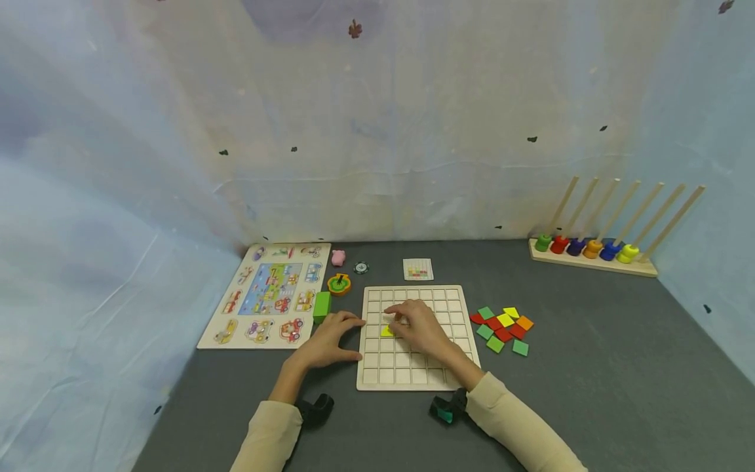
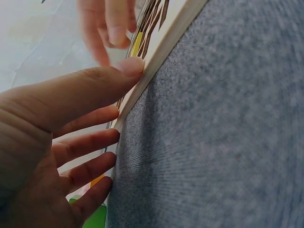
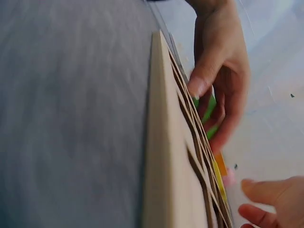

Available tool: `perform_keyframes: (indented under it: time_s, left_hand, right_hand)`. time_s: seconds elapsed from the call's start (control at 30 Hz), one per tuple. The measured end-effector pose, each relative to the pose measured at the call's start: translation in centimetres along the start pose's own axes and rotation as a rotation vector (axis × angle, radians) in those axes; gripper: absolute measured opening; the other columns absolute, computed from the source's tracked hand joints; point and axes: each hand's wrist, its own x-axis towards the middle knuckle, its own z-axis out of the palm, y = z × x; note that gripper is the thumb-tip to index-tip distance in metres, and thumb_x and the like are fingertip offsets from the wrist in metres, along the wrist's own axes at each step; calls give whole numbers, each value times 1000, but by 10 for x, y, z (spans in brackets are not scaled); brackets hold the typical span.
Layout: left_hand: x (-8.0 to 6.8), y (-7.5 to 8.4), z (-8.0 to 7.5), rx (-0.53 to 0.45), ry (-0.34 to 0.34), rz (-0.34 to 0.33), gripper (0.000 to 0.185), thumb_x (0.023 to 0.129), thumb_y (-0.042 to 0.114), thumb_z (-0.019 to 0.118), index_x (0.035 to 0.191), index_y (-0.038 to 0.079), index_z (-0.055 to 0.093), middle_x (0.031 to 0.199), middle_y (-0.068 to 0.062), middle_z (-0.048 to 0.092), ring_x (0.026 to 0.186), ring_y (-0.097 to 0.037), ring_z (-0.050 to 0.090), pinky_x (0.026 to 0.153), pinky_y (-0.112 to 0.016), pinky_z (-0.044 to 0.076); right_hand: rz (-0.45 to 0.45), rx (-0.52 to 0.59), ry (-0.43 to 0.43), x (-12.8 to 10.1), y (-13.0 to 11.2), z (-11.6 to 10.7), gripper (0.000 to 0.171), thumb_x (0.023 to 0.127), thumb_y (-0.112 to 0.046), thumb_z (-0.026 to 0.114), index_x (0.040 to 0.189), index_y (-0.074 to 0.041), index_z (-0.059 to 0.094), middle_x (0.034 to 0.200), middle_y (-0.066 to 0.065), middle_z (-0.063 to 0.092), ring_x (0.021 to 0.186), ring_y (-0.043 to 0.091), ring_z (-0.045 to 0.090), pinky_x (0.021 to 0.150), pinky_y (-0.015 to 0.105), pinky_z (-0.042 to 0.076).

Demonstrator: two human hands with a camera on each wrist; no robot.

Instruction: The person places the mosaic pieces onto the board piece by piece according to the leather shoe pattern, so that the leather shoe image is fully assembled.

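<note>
Hands relaxed: left (image 1: 328, 339) bracing grid board (image 1: 413, 367) edge, right (image 1: 420, 329) atop; grey felt table (image 1: 590, 393), blue backdrop (image 1: 118, 164).

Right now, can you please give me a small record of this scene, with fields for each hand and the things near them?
Left hand: straight fingers rest against the left edge of the grid board.
Right hand: lies over the board, fingertips at a yellow tile in a cell.
Loose tiles: green, red, yellow, orange, right of the board.
Pattern card: behind the board.
Vehicle puzzle: left.
Ring stacker: far right.
</note>
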Motion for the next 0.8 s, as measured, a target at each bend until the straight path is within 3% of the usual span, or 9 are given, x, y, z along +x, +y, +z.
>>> perform_keyframes:
  time_s: [0.13,0.4,0.63,0.8]
  left_hand:
    - [0,0,0,-4,0,-1,63,77,34,76,131,11,53,130,-9,45,117,-29,39,97,-50,33]
    - [0,-1,0,-7,-4,-7,64,77,34,76,132,12,53,131,-8,45,117,-28,39,97,-50,33]
    - [0,-1,0,-8,-1,-11,64,76,34,77,131,11,53,130,-9,45,117,-28,39,98,-50,33]
    - [0,0,0,-17,-1,-6,63,77,33,76,131,10,53,130,-9,46,117,-28,39,97,-50,33]
  right_hand:
    - [-30,-17,47,-4,9,-21,25,81,-8,72,105,-3,69,86,8,66,80,25,57,73,38,43]
    - [56,-81,69,-35,48,-86,19,81,-6,71,100,-5,70,94,9,63,82,23,58,67,37,48]
    - [228,-166,21,-67,84,-138,20,84,-4,68,103,-2,69,91,10,61,79,22,56,68,39,48]
    - [262,-230,-44,-83,105,-159,21,82,0,66,103,0,69,87,9,60,74,17,52,65,35,43]
